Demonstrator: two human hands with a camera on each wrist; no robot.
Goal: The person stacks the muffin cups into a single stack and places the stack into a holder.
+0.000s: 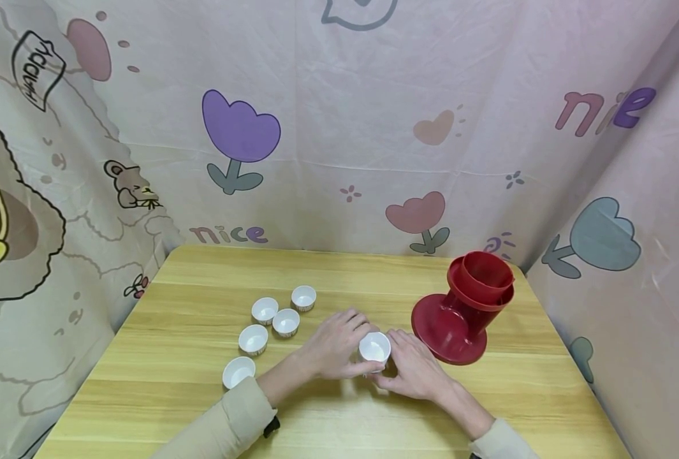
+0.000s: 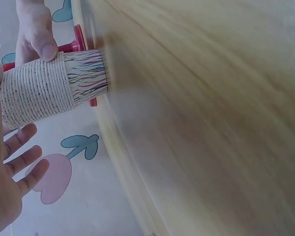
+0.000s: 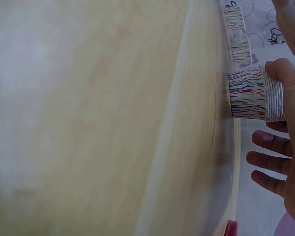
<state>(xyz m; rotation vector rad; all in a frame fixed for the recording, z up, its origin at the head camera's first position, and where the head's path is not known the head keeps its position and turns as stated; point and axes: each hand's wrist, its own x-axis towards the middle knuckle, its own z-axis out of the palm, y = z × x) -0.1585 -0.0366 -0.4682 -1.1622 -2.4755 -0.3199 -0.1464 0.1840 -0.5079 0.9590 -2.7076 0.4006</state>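
Observation:
A tall stack of nested paper baking cups (image 1: 375,348), white inside, stands upright on the wooden table between both hands. Wavy coloured lines cover the lowest cup's wall, and many rolled rims are piled above it in the left wrist view. My left hand (image 1: 339,347) holds the stack from the left near its top, thumb in front. From the other side my right hand (image 1: 416,366) grips it, its thumb on the rims (image 3: 274,98) in the right wrist view, other fingers partly spread. Several single paper cups (image 1: 253,340) stand left of my left hand.
A red plastic stand (image 1: 451,341) with a round base and a red cup-shaped top (image 1: 487,274) is at the right, just beyond my right hand. A printed cloth (image 1: 328,127) hangs behind the table (image 1: 339,421) and along its sides.

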